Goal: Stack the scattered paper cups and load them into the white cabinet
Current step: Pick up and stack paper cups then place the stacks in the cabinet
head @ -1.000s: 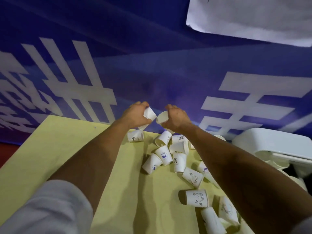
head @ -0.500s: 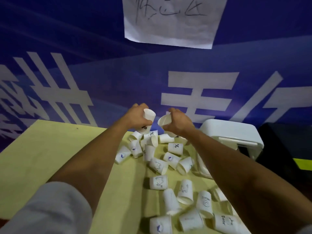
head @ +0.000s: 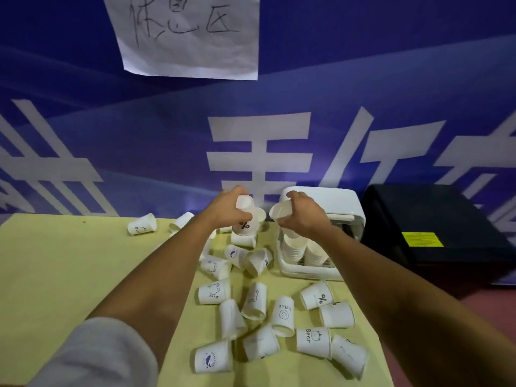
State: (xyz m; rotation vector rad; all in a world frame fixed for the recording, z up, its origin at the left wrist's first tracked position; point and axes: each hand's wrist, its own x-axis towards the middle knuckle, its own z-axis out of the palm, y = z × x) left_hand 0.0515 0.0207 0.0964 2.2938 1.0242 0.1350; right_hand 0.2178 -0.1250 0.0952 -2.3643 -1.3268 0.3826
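Two hands are up over the pale yellow table (head: 69,275). What sits furthest left?
One lone white paper cup (head: 141,224), lying on its side near the far edge.
And the left hand (head: 226,210)?
Its fingers curl round a white paper cup printed "%" (head: 244,220), held above the heap.
The right hand (head: 303,217)?
It grips a plain white paper cup (head: 280,213), mouth turned toward the left hand.
Where are the rest?
Many scattered white paper cups (head: 252,301) lie tipped on the table beneath the arms. Stacked cups (head: 296,247) stand inside the white plastic cabinet (head: 332,201), beyond the right hand. Right of that sits a black box (head: 435,213) with a yellow label (head: 421,239).
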